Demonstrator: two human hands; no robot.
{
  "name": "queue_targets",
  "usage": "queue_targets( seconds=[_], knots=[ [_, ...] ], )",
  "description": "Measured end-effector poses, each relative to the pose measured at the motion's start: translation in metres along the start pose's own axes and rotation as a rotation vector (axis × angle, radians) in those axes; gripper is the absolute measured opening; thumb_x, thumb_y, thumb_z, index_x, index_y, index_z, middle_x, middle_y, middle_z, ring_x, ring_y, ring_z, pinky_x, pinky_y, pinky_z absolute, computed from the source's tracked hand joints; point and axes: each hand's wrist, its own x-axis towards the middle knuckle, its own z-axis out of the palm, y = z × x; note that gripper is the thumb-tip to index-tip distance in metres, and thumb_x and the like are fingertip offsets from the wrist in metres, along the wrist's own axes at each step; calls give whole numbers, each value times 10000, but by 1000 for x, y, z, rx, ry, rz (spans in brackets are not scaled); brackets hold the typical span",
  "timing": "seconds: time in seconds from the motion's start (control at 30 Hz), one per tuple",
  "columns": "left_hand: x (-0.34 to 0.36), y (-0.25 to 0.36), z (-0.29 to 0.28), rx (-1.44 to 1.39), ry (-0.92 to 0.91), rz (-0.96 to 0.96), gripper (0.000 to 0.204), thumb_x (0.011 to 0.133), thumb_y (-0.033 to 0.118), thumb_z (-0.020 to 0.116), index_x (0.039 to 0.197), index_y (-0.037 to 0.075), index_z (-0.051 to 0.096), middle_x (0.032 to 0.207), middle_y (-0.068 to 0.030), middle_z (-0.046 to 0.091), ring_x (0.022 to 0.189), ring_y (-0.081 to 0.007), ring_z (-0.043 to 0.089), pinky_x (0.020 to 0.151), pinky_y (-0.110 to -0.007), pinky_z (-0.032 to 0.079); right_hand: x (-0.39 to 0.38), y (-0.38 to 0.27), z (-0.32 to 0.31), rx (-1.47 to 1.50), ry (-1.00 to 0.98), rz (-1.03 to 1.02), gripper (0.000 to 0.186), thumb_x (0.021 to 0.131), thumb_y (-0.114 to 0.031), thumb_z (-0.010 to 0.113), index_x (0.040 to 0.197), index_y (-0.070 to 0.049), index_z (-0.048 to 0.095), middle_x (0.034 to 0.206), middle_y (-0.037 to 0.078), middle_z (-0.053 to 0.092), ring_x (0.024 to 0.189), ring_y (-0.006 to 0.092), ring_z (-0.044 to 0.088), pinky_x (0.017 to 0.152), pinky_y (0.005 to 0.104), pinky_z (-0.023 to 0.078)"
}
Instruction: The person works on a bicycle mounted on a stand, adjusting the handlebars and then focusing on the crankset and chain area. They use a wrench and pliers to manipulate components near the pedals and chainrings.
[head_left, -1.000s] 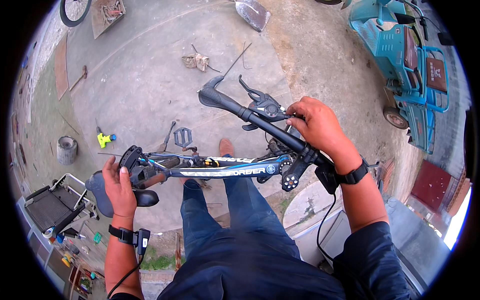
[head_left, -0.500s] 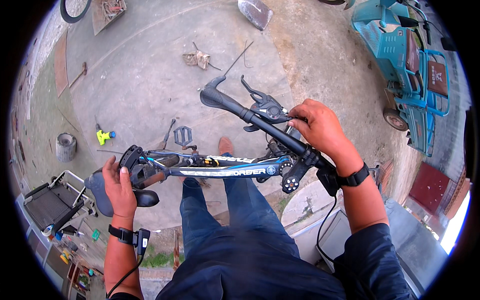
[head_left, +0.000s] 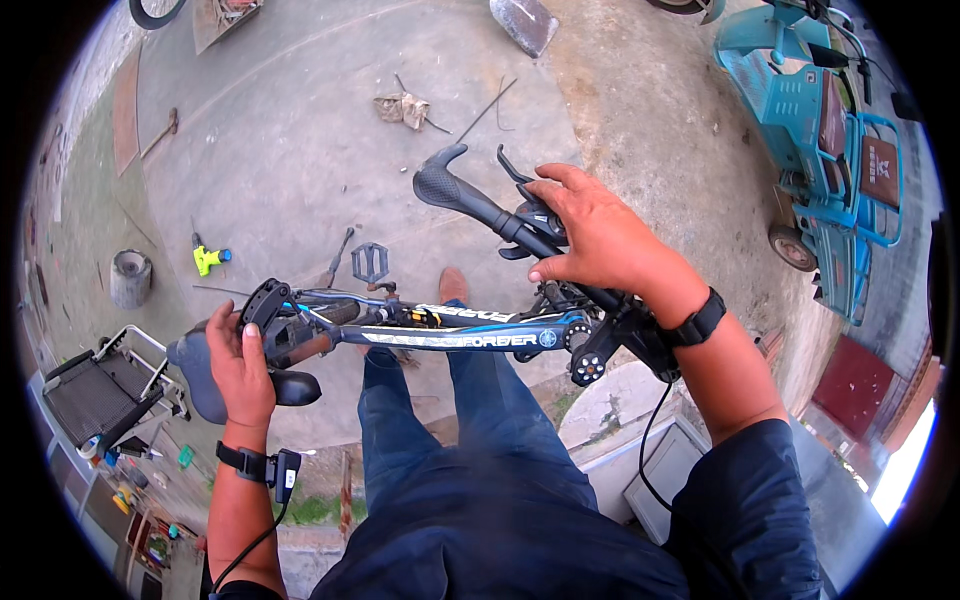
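Note:
A blue, white and black bicycle frame (head_left: 440, 338) lies across in front of my legs. My left hand (head_left: 240, 365) is closed on the black saddle (head_left: 200, 385) at the left, thumb up beside a black curved part (head_left: 265, 303). Over the handlebar (head_left: 500, 225), my right hand (head_left: 610, 235) is open, its thumb and fingers spread apart around the brake lever and shifter unit (head_left: 540, 215). Part of that unit is hidden behind the hand. A ribbed black grip (head_left: 450, 185) points away to the far left. One pedal (head_left: 370, 262) shows beyond the frame.
On the concrete floor are a yellow-green power drill (head_left: 208, 258), a hammer (head_left: 162, 133), a crumpled rag (head_left: 403, 109), a thin rod (head_left: 487, 110) and a shovel blade (head_left: 525, 25). A folding chair (head_left: 105, 390) stands at left, a turquoise three-wheeler (head_left: 825, 140) at right.
My right hand has opened from a pinch at the shifter unit, its fingers spreading over the handlebar. My left hand stays at the saddle. The handlebar has shifted slightly right in view.

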Motion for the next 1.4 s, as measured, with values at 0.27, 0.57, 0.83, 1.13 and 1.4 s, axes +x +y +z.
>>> queue_targets(
  seconds=[0.27, 0.57, 0.83, 1.13, 1.4],
  knots=[
    [-1, -2, 1, 18, 19, 9, 449, 1044, 158, 508, 1458, 15, 407, 1257, -153, 541, 1039, -161, 572, 884, -305, 505, 5, 5, 1, 220, -78, 9, 792, 662, -205, 880, 1365, -37, 558, 1413, 176, 485, 1289, 361, 517, 1083, 404, 450],
    [0, -2, 1, 14, 19, 16, 425, 1040, 116, 517, 1432, -10, 411, 1243, -154, 554, 1058, -170, 586, 871, -296, 505, 11, 6, 3, 326, -144, 28, 775, 656, -190, 883, 1349, -48, 565, 1396, 182, 464, 1292, 368, 504, 1083, 413, 446],
    [-1, -3, 1, 4, 26, 8, 426, 1037, 104, 516, 1434, -7, 412, 1249, -167, 555, 1066, -176, 589, 871, -297, 506, 2, 14, -8, 274, -154, 105, 885, 626, -249, 921, 1393, -60, 522, 1380, 172, 480, 1279, 355, 525, 1084, 414, 444],
    [-1, -2, 1, 9, 18, 12, 420, 1036, 93, 509, 1432, -4, 412, 1251, -161, 554, 1069, -178, 592, 868, -299, 511, -17, 35, -23, 485, -180, 274, 724, 739, -200, 848, 1385, -97, 538, 1256, 174, 623, 1100, 290, 637, 937, 379, 534],
    [0, -3, 0, -1, 10, 1, 422, 1037, 102, 512, 1432, -4, 411, 1249, -158, 558, 1069, -178, 593, 862, -298, 514, -18, 36, -22, 481, -216, 287, 615, 804, -117, 784, 1373, -128, 551, 1101, 149, 689, 915, 257, 674, 835, 370, 547]
  ],
)
